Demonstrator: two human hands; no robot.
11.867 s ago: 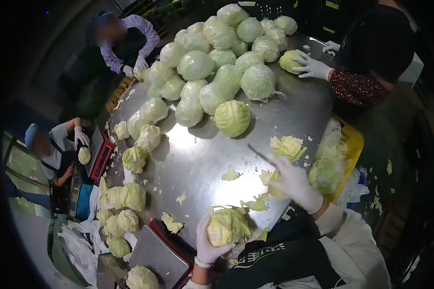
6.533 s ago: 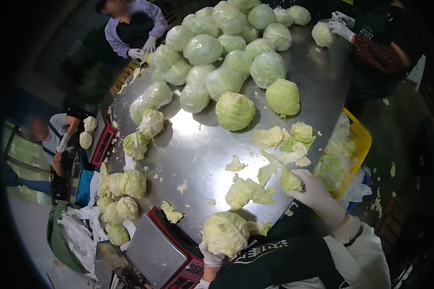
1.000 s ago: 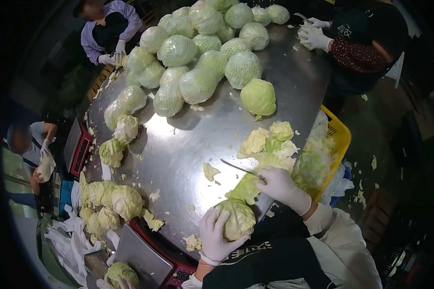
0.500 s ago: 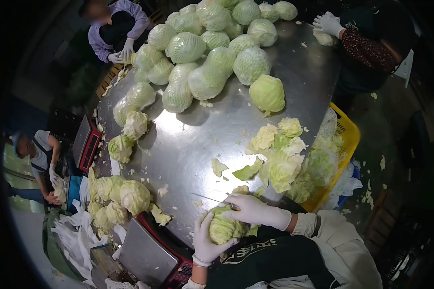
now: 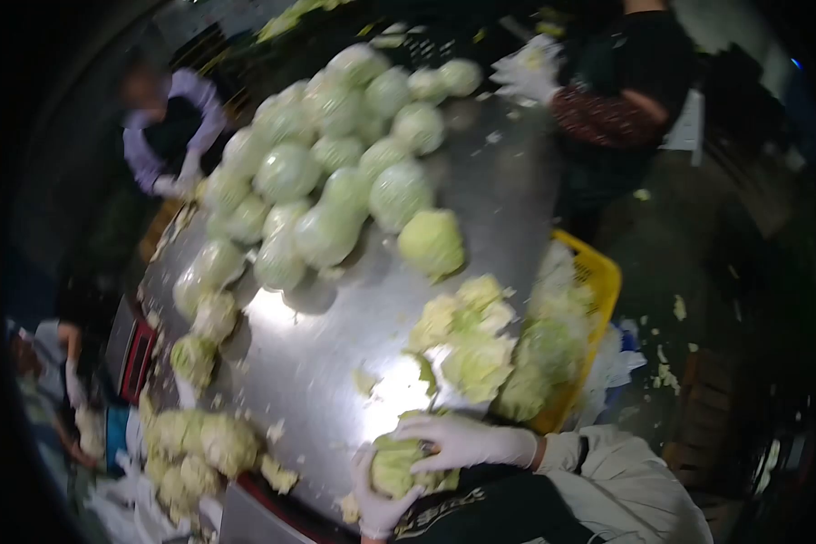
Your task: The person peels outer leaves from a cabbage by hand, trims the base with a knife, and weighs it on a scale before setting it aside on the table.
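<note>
"What are the hands on?"

"A round, pale-green cabbage head with layered leaves (image 5: 392, 473), at the near edge of the shiny grey metal tabletop (image 5: 313, 390), just in front of a dark cloth apron (image 5: 494, 517)."

"How is it held?"

"The white-gloved left hand (image 5: 377, 500) cups its side, fingers wrapped along the curve. The white-gloved right hand (image 5: 467, 442) lies over the top, fingers bent. A small dark bit shows by them, too blurred to name, so I can't tell whether that hand is closed on anything."

"And around it?"

"Beyond lies a limp, ruffled pile of yellow-green loose leaves (image 5: 477, 361). Past the tabletop's right edge stands a yellow plastic basket with a slotted wall (image 5: 607, 276), leafy scraps inside."

"The far heap looks glossier."

"Those are rounded, whitish-green wrapped cabbages (image 5: 286, 172), packed together. A firm, bare yellow-green cabbage (image 5: 432, 243) sits at their near side."
</note>
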